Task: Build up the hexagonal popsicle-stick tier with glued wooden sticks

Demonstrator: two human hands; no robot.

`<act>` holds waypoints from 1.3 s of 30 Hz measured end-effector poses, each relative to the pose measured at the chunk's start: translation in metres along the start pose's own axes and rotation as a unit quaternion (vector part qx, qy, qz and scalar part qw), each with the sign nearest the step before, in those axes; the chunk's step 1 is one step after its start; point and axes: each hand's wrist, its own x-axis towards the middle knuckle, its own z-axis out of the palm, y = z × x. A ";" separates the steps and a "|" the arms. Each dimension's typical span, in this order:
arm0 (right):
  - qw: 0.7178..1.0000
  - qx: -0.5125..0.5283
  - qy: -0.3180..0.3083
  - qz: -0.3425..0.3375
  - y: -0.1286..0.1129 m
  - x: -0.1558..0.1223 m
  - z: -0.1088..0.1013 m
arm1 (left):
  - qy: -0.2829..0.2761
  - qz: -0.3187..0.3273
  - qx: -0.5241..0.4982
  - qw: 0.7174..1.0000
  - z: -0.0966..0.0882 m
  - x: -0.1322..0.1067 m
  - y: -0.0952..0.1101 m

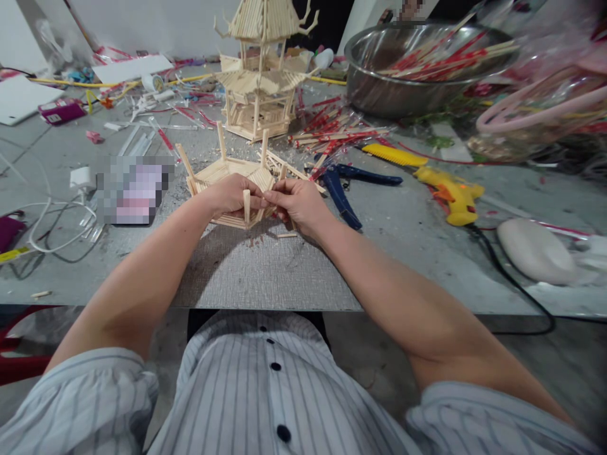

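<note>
A low hexagonal frame of pale wooden sticks (pixel 227 167) lies on the table before me, with short posts rising at its corners. Reaching over its front part, my left hand (pixel 234 193) has its fingers closed at the right side of the frame. My right hand (pixel 300 201) meets it there, thumb and fingertips pinched together. The fingers hide whatever small piece is between them. Below my right hand a short stick piece (pixel 287 236) lies loose. Behind the frame stands a tiered stick pagoda (pixel 260 85).
Blue-handled cutters (pixel 342 189) lie right of my hands, with a yellow glue gun (pixel 450 193) farther right, its black cord trailing over the table edge. A steel basin (pixel 389 95) holds red-wrapped chopsticks. At left are a phone (pixel 137 193) and a white charger (pixel 83 179).
</note>
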 end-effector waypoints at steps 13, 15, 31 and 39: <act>0.999 -0.020 -0.009 -0.027 0.004 0.003 -0.001 | -0.001 0.002 -0.013 1.000 0.000 0.000 0.000; 0.999 -0.031 -0.009 -0.034 0.006 0.004 -0.002 | 0.002 0.001 -0.020 1.000 0.000 0.001 0.001; 0.984 -0.134 0.025 -0.113 0.019 0.008 -0.010 | 0.027 -0.003 0.045 0.999 0.006 -0.003 0.007; 0.984 -0.132 0.020 -0.115 0.019 0.007 -0.010 | 0.006 0.007 0.006 1.000 0.005 -0.002 0.005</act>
